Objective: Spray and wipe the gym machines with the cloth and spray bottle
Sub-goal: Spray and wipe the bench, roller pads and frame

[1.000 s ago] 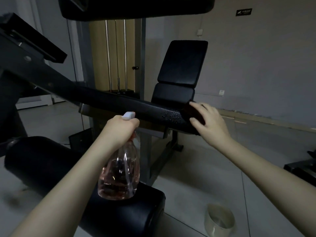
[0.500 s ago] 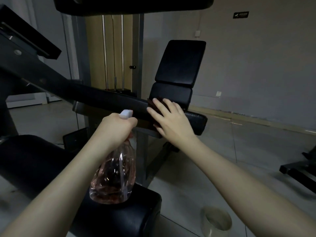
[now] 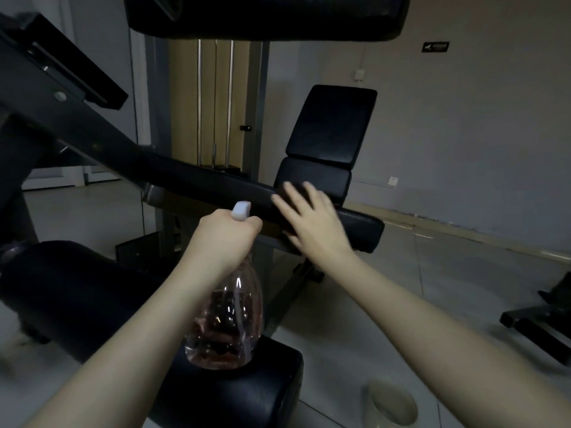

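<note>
Gripped the spray bottle by its neck in the left hand, just in front of the machine's padded arm, pinkish liquid inside. Held the right hand flat on top of that arm, fingers spread, blurred, dark cloth barely visible underneath.

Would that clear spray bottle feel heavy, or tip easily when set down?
Probably fairly light: the spray bottle is only partly full, and the left hand carries it by the neck. Its clear wall likely flexes when squeezed. The liquid low down should steady it.
</note>
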`<state>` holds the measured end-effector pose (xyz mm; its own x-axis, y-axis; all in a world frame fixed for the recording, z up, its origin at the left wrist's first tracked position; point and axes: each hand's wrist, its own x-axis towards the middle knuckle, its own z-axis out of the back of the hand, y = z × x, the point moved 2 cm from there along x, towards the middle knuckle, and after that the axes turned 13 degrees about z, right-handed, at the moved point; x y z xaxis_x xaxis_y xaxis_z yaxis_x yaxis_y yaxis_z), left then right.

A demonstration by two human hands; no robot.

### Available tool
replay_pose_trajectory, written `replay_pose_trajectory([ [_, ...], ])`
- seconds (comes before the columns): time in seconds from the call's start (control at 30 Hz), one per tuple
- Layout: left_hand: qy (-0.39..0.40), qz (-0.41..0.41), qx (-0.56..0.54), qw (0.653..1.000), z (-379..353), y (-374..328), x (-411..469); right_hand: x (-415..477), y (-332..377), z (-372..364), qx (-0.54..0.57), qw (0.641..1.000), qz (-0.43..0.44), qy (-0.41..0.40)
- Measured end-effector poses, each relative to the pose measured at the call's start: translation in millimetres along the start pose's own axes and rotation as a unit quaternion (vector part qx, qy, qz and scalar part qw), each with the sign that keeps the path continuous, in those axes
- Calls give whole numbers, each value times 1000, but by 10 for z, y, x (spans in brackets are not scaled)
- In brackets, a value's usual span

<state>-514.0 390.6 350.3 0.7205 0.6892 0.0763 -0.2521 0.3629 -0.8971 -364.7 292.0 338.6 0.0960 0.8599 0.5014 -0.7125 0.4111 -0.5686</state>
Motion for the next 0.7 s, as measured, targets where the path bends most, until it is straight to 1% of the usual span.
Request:
replay_pose_trajectory([
  [0.1, -4, 10, -3, 1000, 9, -24, -5, 349, 145, -20, 24, 1000, 8, 14],
  [0.23, 10, 27, -15, 999, 40, -18, 13, 312, 94, -55, 40, 999, 26, 12],
  [0.43, 9, 44, -24, 999, 70, 20, 110, 308, 85, -115, 78, 995, 13, -54],
  [0.57, 40, 52, -42, 997, 115, 62, 183, 313, 56, -146, 86, 992, 18, -91],
  [0.63, 35, 76, -60, 995, 140, 79, 265, 332, 27, -166, 92, 989, 22, -111],
  [0.7, 31, 75, -68, 994, 172, 95, 305, 353, 44, -184, 94, 988, 28, -120],
])
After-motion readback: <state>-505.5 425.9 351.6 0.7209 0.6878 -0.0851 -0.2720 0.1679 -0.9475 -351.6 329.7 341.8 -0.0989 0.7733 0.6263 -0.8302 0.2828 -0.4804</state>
